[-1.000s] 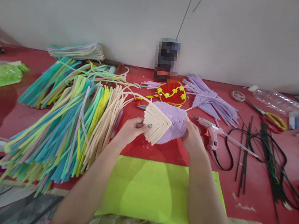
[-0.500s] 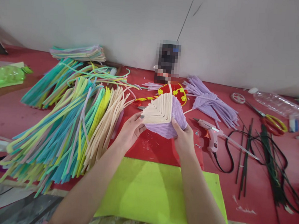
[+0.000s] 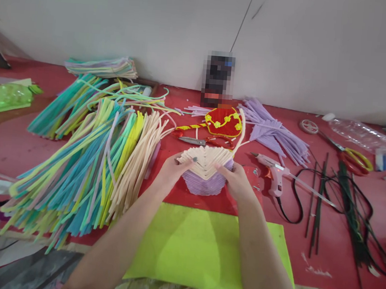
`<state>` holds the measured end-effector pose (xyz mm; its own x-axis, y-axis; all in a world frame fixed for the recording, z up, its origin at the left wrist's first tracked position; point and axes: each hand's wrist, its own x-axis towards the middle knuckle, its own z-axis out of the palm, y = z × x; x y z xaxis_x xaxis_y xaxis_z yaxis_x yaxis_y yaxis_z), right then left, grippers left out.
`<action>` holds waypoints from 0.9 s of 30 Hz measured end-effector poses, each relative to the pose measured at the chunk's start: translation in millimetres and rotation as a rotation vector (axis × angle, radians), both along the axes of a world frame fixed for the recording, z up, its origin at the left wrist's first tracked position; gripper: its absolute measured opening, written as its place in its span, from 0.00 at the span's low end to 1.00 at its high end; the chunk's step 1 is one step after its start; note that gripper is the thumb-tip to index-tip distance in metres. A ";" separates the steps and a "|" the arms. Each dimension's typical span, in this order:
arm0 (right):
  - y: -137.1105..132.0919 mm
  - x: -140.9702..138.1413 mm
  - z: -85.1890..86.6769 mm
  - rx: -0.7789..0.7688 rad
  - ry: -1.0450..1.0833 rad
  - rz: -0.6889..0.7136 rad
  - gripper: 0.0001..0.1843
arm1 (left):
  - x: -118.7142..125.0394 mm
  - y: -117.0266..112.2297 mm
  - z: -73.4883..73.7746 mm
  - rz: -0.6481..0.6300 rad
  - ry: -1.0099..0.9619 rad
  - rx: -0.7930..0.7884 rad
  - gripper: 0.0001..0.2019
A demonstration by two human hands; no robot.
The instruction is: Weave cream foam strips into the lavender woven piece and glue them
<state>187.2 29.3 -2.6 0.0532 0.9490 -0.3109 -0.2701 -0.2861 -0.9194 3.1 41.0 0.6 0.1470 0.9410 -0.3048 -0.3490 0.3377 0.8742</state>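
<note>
Between my hands is a pipe-cleaner panel, with cream V-shaped rows laid over a ribbed lilac piece. My left hand grips its left edge, thumb on the cream rows. On the right edge my right hand holds it, thumb pressed near the cream and lilac border. One cream pipe cleaner sticks up from the panel's upper right corner. Just beyond lie red-handled scissors and a red fan-shaped piece with yellow flowers. The fingers under the panel are hidden.
Bundles of coloured pipe cleaners cover the left side. Lilac pipe cleaners lie at the back right. A pink glue gun with a black cord, dark green stems and yellow-red scissors are right. A lime sheet lies in front.
Both hands have lowered the panel toward me and turned it, so the cream V now points down at me. The scissors and the red piece behind have come into fuller view.
</note>
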 end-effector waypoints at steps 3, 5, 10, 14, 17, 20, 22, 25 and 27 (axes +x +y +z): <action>-0.1 -3.5 -0.8 -0.009 -0.021 -0.027 0.20 | 0.2 2.0 3.0 0.018 -0.084 -0.036 0.19; 0.4 -4.6 0.2 -0.004 0.007 -0.079 0.20 | -0.9 5.1 5.3 0.038 -0.145 -0.097 0.21; 3.1 -2.0 1.8 0.011 0.079 -0.180 0.20 | -4.3 8.5 4.5 0.113 -0.106 -0.155 0.16; 5.1 0.9 0.6 0.007 0.108 -0.235 0.20 | -3.3 6.1 1.7 0.070 0.031 -0.027 0.06; 6.0 2.0 -1.2 0.016 0.108 -0.258 0.20 | -1.5 4.3 1.2 -0.031 0.175 0.081 0.08; 6.8 2.7 -3.5 0.027 0.094 -0.270 0.20 | 0.0 2.1 2.0 -0.134 0.306 0.165 0.06; 7.1 3.3 -4.9 0.037 0.086 -0.265 0.20 | 0.2 0.7 2.8 -0.176 0.367 0.206 0.04; 7.4 4.4 -5.9 0.045 0.080 -0.252 0.19 | -0.9 0.0 3.9 -0.191 0.413 0.261 0.01; 7.6 4.8 -5.8 0.044 0.080 -0.259 0.19 | -2.7 0.5 4.7 -0.154 0.431 0.267 0.04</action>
